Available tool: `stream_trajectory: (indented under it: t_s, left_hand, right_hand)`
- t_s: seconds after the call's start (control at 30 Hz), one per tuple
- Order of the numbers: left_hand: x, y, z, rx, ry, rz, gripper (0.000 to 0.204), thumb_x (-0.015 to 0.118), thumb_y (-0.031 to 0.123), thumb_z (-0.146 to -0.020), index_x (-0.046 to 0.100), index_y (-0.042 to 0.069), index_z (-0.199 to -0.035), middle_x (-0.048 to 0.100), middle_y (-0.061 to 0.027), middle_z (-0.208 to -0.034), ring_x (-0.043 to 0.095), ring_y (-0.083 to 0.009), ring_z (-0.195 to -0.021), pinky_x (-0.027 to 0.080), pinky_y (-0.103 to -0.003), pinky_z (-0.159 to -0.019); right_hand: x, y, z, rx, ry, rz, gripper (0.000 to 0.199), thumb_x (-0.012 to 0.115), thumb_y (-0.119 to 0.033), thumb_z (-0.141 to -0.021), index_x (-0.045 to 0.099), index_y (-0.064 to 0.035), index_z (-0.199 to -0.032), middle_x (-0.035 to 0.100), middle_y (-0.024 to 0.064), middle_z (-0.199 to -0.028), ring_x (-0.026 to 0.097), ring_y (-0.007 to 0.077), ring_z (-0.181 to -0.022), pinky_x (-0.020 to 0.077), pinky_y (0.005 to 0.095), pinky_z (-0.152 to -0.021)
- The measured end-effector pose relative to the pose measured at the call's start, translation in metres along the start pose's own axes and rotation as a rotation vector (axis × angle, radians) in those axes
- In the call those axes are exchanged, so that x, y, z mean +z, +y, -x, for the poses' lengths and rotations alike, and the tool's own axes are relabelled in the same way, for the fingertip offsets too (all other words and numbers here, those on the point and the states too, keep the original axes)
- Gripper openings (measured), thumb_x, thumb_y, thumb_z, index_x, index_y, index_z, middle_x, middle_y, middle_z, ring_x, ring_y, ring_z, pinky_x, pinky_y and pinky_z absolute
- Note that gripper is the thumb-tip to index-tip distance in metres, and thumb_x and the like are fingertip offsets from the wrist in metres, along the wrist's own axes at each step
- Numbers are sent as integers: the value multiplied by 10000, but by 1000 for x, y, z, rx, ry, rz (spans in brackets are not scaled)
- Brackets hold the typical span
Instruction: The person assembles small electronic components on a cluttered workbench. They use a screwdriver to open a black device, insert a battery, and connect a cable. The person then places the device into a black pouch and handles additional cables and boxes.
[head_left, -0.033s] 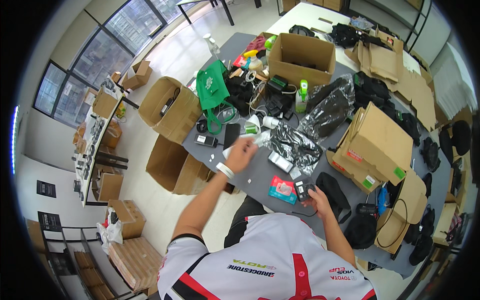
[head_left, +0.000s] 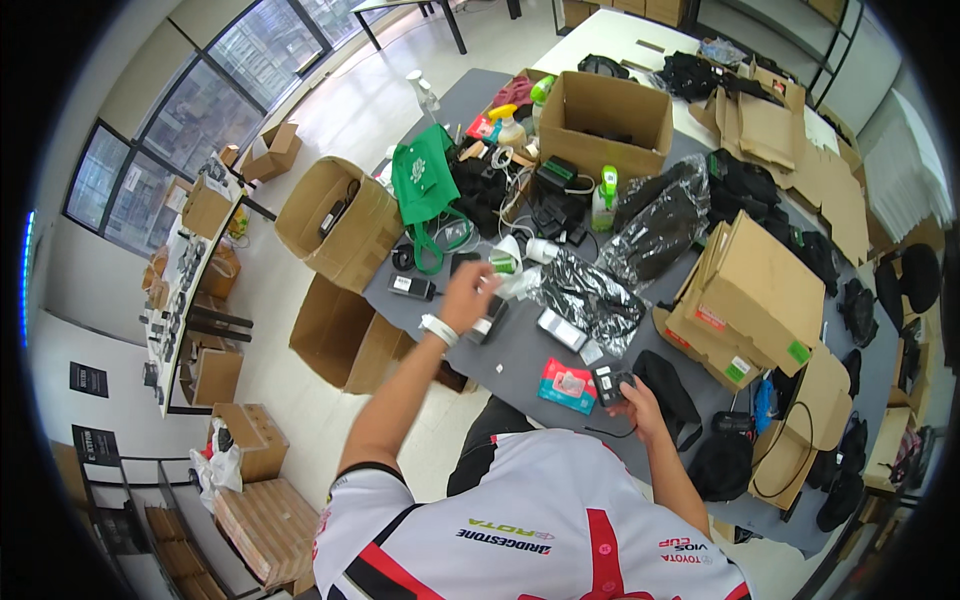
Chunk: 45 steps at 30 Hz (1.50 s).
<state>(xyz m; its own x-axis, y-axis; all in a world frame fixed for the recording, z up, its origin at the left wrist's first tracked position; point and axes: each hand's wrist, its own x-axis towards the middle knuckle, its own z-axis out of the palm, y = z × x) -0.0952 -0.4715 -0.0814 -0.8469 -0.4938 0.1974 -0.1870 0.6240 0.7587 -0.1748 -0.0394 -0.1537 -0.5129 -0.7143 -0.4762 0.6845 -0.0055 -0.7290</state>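
My right hand (head_left: 638, 402) is closed around a small black power adapter (head_left: 610, 384) with pale labels, above the near edge of the grey table. A dark cable (head_left: 608, 433) hangs below it. My left hand (head_left: 468, 298), with a white wristband (head_left: 438, 329), is over the table's left part. Its fingers are bent and smeared by motion, so whether they hold anything is unclear. Just beside it lies a black box-shaped device (head_left: 490, 322), partly covered by the hand. A red and blue wipes packet (head_left: 567, 386) lies next to the adapter, and a white-faced device (head_left: 562, 327) beyond it.
Clear plastic wrap (head_left: 590, 300) and a green spray bottle (head_left: 604, 198) are farther back. Stacked cardboard boxes (head_left: 750, 300) stand right, a black pouch (head_left: 668, 395) near them. A green bag (head_left: 424, 175), another black adapter (head_left: 411, 287) and open cartons (head_left: 340, 220) are left.
My left hand has shifted slightly left and away from me. The black device beside it now shows. Small white scraps left of my wrist no longer show. My right hand keeps the adapter.
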Motion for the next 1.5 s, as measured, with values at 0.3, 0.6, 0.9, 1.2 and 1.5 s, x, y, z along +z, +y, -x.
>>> stream_trajectory:
  t_s: [0.3,0.6,0.9,1.2,1.5]
  left_hand:
    - [-140,-182,-356,-53,199,-321,300,634,288,-1034,748,25,-1121,733,-228,-1118,701,-402,-1073,543,-493,-941]
    - [-99,-307,-477,-50,87,-599,571,490,422,-1093,649,-60,-1353,584,-335,-1441,552,-479,-1355,450,-565,-1133]
    - [-80,-384,-536,-558,-78,-597,369,606,277,-1009,757,19,-1225,700,-279,-1323,704,-446,-1188,574,-524,-1035]
    - [-53,-489,-592,-81,-546,-1021,334,567,286,-1033,800,66,-1124,783,-189,-1139,763,-377,-1078,632,-485,-872]
    - [-75,-443,-589,75,-277,-1065,319,569,236,-1048,629,53,-1302,656,-217,-1233,715,-442,-1004,611,-530,-822]
  right_hand:
    - [54,-10,10,-204,413,-154,457,648,-169,-1035,525,-17,-1449,716,116,-1249,738,231,-1084,678,429,-817]
    - [160,17,14,-206,798,-328,435,648,-219,-1025,544,-39,-1407,734,137,-1221,775,267,-1008,700,438,-794]
    - [167,18,-18,-132,936,-275,440,668,-243,-986,595,-9,-1350,745,152,-1205,762,312,-1069,699,467,-823]
    - [158,35,-8,-257,993,-379,665,669,-163,-860,508,5,-1483,693,191,-1333,707,325,-1211,642,432,-945]
    - [164,-13,32,-700,892,-533,747,412,-661,-1087,395,-156,-1637,654,189,-1397,719,295,-1179,644,391,-893]
